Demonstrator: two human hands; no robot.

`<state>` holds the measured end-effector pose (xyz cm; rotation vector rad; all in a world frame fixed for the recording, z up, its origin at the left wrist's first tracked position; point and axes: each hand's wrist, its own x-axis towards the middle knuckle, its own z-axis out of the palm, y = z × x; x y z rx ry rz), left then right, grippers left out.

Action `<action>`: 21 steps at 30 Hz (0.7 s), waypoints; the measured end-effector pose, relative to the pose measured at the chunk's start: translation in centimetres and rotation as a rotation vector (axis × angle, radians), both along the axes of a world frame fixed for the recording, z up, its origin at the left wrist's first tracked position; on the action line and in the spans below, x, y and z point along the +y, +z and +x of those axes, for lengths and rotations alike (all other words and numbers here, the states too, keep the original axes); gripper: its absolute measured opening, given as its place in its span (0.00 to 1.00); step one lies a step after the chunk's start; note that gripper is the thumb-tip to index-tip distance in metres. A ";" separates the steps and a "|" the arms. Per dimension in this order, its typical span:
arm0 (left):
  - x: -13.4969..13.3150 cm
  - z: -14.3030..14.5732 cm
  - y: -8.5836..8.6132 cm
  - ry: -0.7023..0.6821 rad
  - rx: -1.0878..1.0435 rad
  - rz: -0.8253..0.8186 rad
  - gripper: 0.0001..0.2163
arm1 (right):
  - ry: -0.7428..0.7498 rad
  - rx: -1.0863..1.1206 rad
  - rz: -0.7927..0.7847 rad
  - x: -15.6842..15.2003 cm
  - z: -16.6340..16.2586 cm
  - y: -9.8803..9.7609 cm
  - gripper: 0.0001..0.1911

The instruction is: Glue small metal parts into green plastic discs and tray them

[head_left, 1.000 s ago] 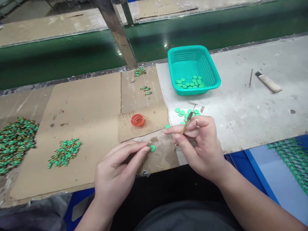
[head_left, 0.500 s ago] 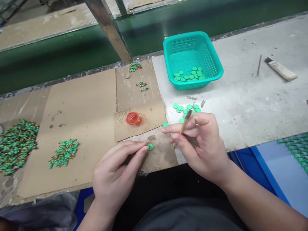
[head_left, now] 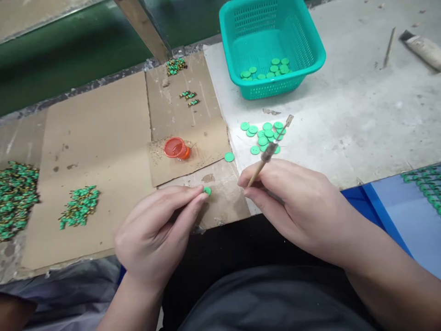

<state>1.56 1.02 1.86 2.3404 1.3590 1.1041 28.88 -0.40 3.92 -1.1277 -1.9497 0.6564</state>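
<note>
My left hand (head_left: pixel 155 230) pinches a small green disc (head_left: pixel 207 190) between thumb and fingertips, just above the cardboard at the bench's front edge. My right hand (head_left: pixel 292 202) is closed on a thin wooden stick with a dark tip (head_left: pixel 263 158), the tip pointing up and away toward a loose cluster of green discs (head_left: pixel 263 135) on the grey bench. A single green disc (head_left: pixel 229 156) lies at the cardboard's edge between the hands and the cluster. An orange cap holding liquid (head_left: pixel 175 148) sits on a small cardboard piece to the left of it.
A teal plastic basket (head_left: pixel 310 41) with several green discs stands at the back. Piles of small green and gold parts (head_left: pixel 78 207) lie on the cardboard (head_left: pixel 103 128) at left, with a larger pile (head_left: pixel 15 197) at the far left. A tube (head_left: pixel 422 45) and a stick (head_left: pixel 389 41) lie at the back right.
The view has tilted down and nearer, so everything sits higher in frame. My right hand has turned flatter, the stick now sticking out above its fingers. The left hand keeps its pinch on the disc.
</note>
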 end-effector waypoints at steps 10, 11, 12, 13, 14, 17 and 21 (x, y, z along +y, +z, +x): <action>-0.3 -0.8 -0.3 -0.044 -0.030 -0.044 0.17 | 0.058 0.064 -0.032 1.7 -1.4 -0.3 0.10; -0.2 -0.8 -0.2 -0.044 -0.026 -0.047 0.16 | 0.071 0.081 -0.033 2.0 -1.7 -0.5 0.09; 0.0 -0.7 -0.2 -0.044 -0.024 -0.047 0.15 | 0.084 0.093 -0.033 2.3 -2.1 -0.6 0.10; 0.1 -0.6 -0.1 -0.042 -0.027 -0.046 0.13 | 0.095 0.101 -0.033 2.5 -2.4 -0.8 0.10; 0.2 -0.6 -0.1 -0.041 -0.034 -0.043 0.12 | 0.101 0.105 -0.033 2.7 -2.7 -0.9 0.10; 0.4 -0.5 -0.1 -0.018 -0.054 -0.052 0.10 | 0.099 0.105 -0.034 3.0 -3.1 -1.2 0.11; 0.3 -0.4 -0.2 0.040 -0.038 -0.057 0.08 | 0.088 0.129 -0.046 3.1 -3.0 -1.5 0.10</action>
